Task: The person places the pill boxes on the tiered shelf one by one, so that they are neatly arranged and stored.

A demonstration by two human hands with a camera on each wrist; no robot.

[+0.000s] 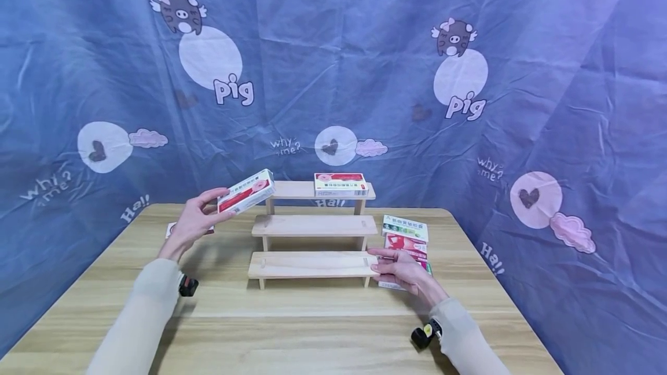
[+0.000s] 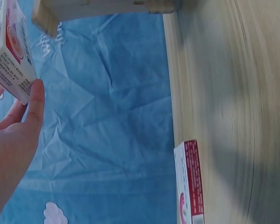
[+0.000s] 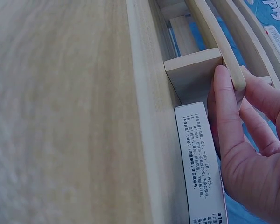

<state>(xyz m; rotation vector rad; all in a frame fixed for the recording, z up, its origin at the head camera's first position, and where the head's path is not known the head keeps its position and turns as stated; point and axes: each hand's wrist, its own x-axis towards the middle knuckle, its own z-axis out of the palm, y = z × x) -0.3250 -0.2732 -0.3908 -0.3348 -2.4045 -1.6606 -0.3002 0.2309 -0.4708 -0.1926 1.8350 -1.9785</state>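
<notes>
My left hand holds a white and red medicine box, tilted in the air beside the left end of the top step of a three-step wooden display rack. In the left wrist view the fingers and thumb grip the box by its end. At the rack's right side, my right hand pinches the end of the lowest step; the right wrist view shows thumb and fingers on either side of that board. A similar medicine box lies on the top step, toward the right.
Right of the rack, several medicine boxes lie in a column on the wooden table, partly hidden by my right hand. Another red and white box lies on the table at the left, mostly behind my left hand. A blue curtain hangs behind.
</notes>
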